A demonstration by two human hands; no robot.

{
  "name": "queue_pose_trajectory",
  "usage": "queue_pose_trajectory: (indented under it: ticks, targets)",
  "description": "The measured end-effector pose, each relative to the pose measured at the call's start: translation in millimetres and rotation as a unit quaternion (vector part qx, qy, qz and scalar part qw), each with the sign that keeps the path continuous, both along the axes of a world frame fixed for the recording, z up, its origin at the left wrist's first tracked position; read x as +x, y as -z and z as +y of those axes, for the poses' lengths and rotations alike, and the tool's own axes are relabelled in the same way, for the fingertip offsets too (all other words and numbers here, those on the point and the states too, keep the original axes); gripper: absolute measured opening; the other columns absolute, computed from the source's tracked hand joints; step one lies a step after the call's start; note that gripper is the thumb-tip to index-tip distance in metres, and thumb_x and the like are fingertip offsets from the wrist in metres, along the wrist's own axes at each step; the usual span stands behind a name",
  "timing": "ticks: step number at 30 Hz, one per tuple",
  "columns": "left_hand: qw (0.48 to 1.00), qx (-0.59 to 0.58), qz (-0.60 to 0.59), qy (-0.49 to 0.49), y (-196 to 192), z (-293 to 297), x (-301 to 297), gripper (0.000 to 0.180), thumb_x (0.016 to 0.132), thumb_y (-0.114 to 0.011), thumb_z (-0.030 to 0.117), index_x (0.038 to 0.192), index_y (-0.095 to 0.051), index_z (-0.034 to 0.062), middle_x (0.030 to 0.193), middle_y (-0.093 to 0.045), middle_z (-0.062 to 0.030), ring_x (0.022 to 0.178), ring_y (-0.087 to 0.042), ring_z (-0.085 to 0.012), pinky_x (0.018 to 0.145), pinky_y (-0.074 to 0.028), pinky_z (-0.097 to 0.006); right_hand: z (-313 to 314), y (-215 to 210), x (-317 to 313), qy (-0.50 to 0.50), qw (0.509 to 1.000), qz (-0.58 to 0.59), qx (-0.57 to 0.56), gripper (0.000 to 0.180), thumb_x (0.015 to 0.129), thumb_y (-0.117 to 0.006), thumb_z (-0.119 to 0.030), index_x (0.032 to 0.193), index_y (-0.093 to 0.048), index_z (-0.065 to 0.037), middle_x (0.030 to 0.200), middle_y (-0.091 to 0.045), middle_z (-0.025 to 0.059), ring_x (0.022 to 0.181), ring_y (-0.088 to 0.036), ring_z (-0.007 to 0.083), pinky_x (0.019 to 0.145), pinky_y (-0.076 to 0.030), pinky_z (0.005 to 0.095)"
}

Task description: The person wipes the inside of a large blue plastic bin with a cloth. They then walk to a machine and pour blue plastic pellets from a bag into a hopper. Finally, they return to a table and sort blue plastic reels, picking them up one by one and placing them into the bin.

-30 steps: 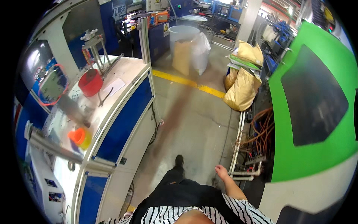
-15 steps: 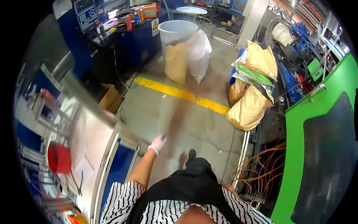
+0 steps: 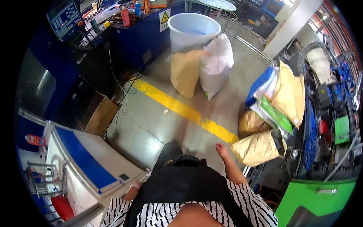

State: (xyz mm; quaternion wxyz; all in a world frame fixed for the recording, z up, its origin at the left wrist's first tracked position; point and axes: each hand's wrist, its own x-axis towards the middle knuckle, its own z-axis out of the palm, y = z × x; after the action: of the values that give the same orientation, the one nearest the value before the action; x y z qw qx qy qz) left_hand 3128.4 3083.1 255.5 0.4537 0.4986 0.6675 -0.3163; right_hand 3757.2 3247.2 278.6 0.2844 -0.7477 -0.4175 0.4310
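My right hand (image 3: 222, 151) hangs bare in front of me, its fingers loosely curled but apart, with nothing seen in it. It appears closest to a tan paper sack (image 3: 254, 150) lying tilted at the foot of a pile on the right, and no contact shows. My left hand (image 3: 134, 187) is low at my side, beside the pale cabinet (image 3: 85, 145). Blur and the frame's lower part hide its fingers, so whether it holds anything cannot be made out.
A large white tub (image 3: 193, 32) stands ahead, with a tan sack (image 3: 185, 73) and a white sack (image 3: 216, 67) leaning before it. A yellow line (image 3: 170, 104) crosses the floor. An open cardboard box (image 3: 99, 115) and cables sit left; a green machine panel (image 3: 321, 193) is right.
I have moved forward; the tub and sacks look nearer. My gloved left hand has swung back to my side, while my right hand has come forward into view.
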Motion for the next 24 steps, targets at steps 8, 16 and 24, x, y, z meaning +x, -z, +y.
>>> queue_pose_trajectory:
  ticks: [8,16,24]
  targets:
    - [0.999,-0.023,-0.009,0.023,-23,188,54,0.035,0.089,-0.047,0.027,0.118,-0.057,0.0104,0.115,-0.057,-0.0149,0.105,-0.056,-0.0305,0.087,-0.045,-0.038,276,-44,-3,-0.077,0.995,-0.007,-0.061,0.035,0.088,-0.057,-0.025,0.114,-0.059,-0.001,0.097,-0.063,0.0075,0.086,-0.059,0.0176,0.079,-0.047,0.0299]
    - [0.736,0.400,-0.383,-0.388,-174,662,245,0.038,0.093,-0.048,0.015,0.129,-0.045,0.0006,0.115,-0.059,-0.0154,0.106,-0.056,-0.0205,0.093,-0.043,-0.031,498,-31,56,-0.127,0.970,0.012,-0.208,0.036,0.084,-0.060,-0.027,0.110,-0.061,-0.003,0.102,-0.065,0.0131,0.093,-0.062,0.0249,0.081,-0.048,0.0351]
    - [0.805,0.305,-0.089,-0.500,-87,643,310,0.039,0.092,-0.051,0.021,0.126,-0.050,0.0034,0.119,-0.057,-0.0203,0.112,-0.055,-0.0302,0.095,-0.042,-0.035,813,-18,33,-0.389,0.897,-0.209,-0.029,0.051,0.077,-0.065,-0.028,0.119,-0.051,-0.003,0.112,-0.058,0.0184,0.103,-0.054,0.0373,0.088,-0.044,0.0419]
